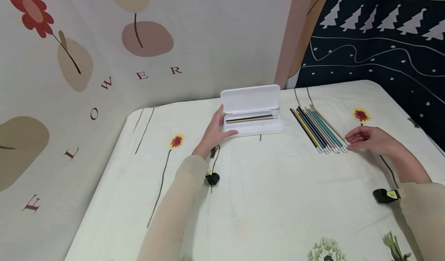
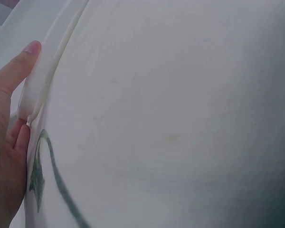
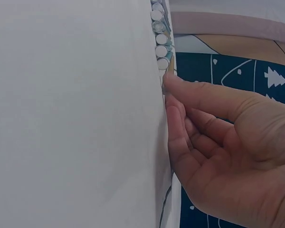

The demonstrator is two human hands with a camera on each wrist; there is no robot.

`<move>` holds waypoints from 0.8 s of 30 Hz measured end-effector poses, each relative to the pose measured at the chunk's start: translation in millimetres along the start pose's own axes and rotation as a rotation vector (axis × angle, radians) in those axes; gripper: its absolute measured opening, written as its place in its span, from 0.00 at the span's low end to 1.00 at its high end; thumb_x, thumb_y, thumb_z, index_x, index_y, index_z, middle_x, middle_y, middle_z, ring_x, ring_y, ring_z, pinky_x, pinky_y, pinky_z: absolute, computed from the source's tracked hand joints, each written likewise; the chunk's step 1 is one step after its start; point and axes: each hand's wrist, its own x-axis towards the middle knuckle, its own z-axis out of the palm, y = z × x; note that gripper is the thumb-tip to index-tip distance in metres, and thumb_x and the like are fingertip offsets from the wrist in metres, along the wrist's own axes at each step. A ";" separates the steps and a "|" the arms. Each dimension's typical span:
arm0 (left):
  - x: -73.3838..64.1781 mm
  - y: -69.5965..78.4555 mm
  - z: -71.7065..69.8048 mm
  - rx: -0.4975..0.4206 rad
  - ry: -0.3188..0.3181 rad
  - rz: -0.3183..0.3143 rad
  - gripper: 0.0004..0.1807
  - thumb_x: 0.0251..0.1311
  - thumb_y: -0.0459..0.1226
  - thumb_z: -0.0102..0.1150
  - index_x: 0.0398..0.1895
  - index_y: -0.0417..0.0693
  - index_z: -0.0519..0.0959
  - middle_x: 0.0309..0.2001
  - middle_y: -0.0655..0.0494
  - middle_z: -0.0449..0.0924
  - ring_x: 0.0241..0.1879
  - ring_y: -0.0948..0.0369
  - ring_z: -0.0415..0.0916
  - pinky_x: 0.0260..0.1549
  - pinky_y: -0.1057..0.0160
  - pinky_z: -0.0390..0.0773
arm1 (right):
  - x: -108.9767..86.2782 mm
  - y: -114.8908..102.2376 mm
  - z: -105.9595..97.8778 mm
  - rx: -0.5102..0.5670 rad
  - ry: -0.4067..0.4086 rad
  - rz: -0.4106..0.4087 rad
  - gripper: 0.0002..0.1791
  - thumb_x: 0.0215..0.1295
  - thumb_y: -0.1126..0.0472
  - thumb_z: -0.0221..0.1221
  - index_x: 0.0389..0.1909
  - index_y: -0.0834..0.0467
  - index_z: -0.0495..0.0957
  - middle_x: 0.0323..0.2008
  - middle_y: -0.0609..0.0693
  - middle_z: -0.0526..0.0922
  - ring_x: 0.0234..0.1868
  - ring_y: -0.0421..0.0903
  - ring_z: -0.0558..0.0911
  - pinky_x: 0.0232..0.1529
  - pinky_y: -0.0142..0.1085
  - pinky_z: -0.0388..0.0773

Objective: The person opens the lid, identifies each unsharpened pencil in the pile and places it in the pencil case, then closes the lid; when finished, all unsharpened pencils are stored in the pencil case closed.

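Note:
An open white pencil case (image 1: 257, 129) lies at the far edge of the table, its lid raised at the back. Inside it are a dark pencil and a tan pencil (image 1: 250, 120). My left hand (image 1: 213, 134) grips the case's left end, thumb over the front rim (image 2: 43, 78) and fingers at the side. To the right, a row of black, yellow and green pencils (image 1: 314, 131) lies side by side, ferrule ends toward me. Thumb and index finger of my right hand (image 1: 375, 139) pinch the near end of the rightmost tan pencil (image 1: 328, 124).
A white cloth (image 1: 271, 199) printed with flowers covers the table. Behind stands a pale curtain (image 1: 222, 33) with printed letters, and a dark cloth (image 1: 368, 52) with white trees hangs at the right. Small black devices (image 1: 213, 178) sit near both wrists.

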 end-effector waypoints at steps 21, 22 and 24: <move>1.1 -2.4 -0.2 0.020 -0.002 0.002 0.64 0.52 0.52 0.74 0.81 0.67 0.36 0.80 0.54 0.48 0.76 0.54 0.59 0.77 0.52 0.56 | -6.6 -6.4 -4.9 0.224 0.319 0.178 0.19 0.74 0.51 0.54 0.55 0.59 0.77 0.30 0.25 0.72 0.30 0.23 0.74 0.32 0.18 0.76; 1.1 -2.3 -0.2 0.020 -0.001 0.000 0.63 0.52 0.52 0.74 0.81 0.67 0.36 0.80 0.54 0.48 0.76 0.54 0.59 0.77 0.52 0.57 | -6.7 -7.6 -6.1 0.285 0.355 0.187 0.13 0.73 0.51 0.55 0.51 0.53 0.80 0.29 0.22 0.71 0.30 0.21 0.75 0.32 0.17 0.76; 1.2 -2.3 0.2 0.021 0.000 -0.001 0.63 0.52 0.52 0.74 0.81 0.67 0.36 0.80 0.54 0.48 0.76 0.53 0.59 0.77 0.52 0.56 | -6.6 -10.8 -9.1 0.447 0.425 0.182 0.05 0.72 0.55 0.57 0.41 0.44 0.82 0.29 0.23 0.73 0.30 0.20 0.77 0.34 0.16 0.78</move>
